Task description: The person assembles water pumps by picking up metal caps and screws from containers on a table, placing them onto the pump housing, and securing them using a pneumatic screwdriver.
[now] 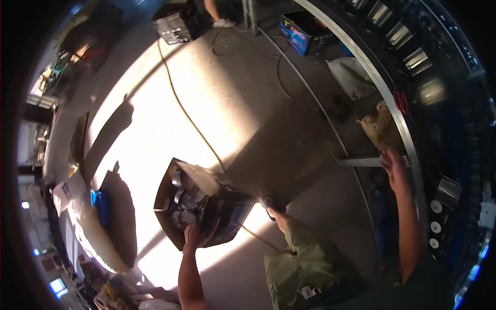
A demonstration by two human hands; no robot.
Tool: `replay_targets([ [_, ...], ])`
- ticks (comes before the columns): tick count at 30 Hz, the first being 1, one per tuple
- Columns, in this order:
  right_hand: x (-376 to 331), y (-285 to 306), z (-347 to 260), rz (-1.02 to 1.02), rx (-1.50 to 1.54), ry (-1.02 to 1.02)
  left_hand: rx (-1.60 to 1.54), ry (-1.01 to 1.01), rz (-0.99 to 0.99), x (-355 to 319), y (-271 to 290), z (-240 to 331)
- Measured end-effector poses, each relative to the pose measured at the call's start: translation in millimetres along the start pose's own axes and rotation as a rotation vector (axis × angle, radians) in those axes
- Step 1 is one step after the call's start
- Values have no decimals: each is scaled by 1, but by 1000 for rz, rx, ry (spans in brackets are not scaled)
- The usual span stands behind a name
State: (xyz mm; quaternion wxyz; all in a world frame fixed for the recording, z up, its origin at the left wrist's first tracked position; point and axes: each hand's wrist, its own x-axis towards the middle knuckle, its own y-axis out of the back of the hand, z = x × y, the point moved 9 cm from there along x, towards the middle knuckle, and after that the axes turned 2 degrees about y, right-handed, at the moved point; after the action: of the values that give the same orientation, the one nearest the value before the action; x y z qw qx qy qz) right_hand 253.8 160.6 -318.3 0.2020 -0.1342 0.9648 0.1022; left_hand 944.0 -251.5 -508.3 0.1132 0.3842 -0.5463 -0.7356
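An open cardboard box (227, 214) with dark printed sides stands on the floor in front of me, its flaps spread. Several round grey metal parts (187, 199) lie inside it. My left hand (191, 236) is closed on the box's near edge; some of its fingers are hidden there. Out to the right, my right hand (395, 168) is raised beside the metal frame (408, 132) of a bench, fingers partly spread and nothing visible in them. Just beyond it is a crumpled brown paper or cloth bundle (381, 126).
A yellowish hose (183, 108) and a grey cable (310, 88) cross the floor. My shod foot (267, 202) is beside the box. Farther off are a crate (175, 26), a printed box (297, 36), a white sack (351, 77) and another person's leg (213, 11). Red-handled tool (400, 102) hangs on the frame.
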Motion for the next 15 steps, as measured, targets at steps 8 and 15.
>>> replay_targets([
  [8,-276,-3,241,-870,-355,-305,-8,60,-42,-175,-73,133],
  [15,-275,143,306,-827,-781,-330,72,54,-251,-352,-181,164],
])
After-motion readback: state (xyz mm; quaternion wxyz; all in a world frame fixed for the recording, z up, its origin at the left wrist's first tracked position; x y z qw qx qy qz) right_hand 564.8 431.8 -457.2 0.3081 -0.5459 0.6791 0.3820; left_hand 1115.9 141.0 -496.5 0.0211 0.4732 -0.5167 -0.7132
